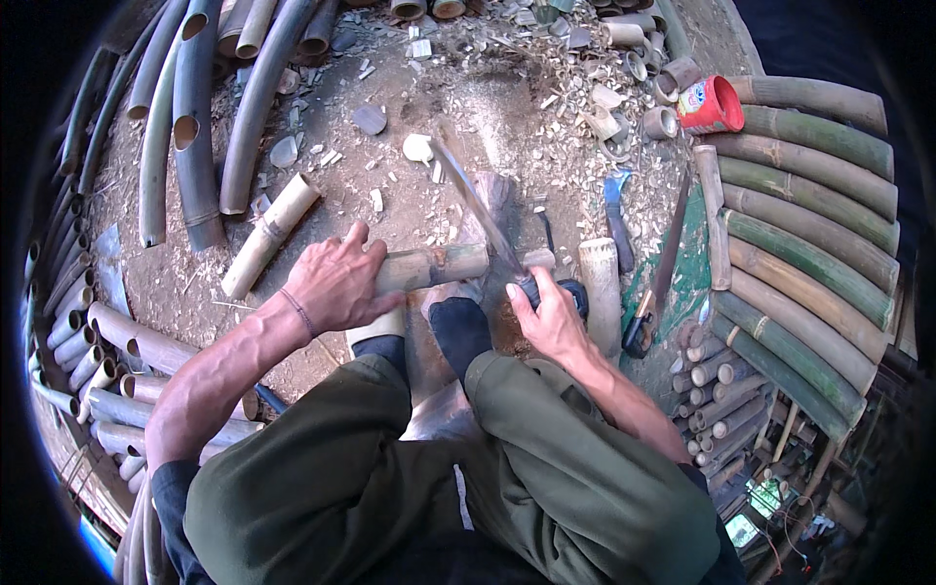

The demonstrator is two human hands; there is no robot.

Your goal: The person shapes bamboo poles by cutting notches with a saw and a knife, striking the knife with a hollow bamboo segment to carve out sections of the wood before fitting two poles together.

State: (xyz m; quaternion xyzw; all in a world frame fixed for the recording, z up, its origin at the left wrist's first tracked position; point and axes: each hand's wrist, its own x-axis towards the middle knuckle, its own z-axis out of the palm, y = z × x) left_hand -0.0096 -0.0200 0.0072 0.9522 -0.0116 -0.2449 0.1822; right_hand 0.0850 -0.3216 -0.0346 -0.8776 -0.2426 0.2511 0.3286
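My left hand (341, 278) is closed over the left end of a short bamboo piece (444, 265) lying crosswise in front of my feet. My right hand (556, 317) grips the dark handle of a hand saw (478, 210). Its long blade slants up and away to the left, crossing near the bamboo's right end. Just right of the blade shows a pale bamboo end (538, 258); whether it is joined to the held piece, I cannot tell. My dark-socked foot (458, 330) is close below the bamboo, touching or nearly touching it.
Left of my hand lies a bamboo tube (273, 234). To the right are an upright-lying bamboo piece (600, 292), a blue-handled blade (617, 219), another saw (668, 263) and a red can (717, 105). Bamboo poles (809, 195) line the right; chips litter the ground.
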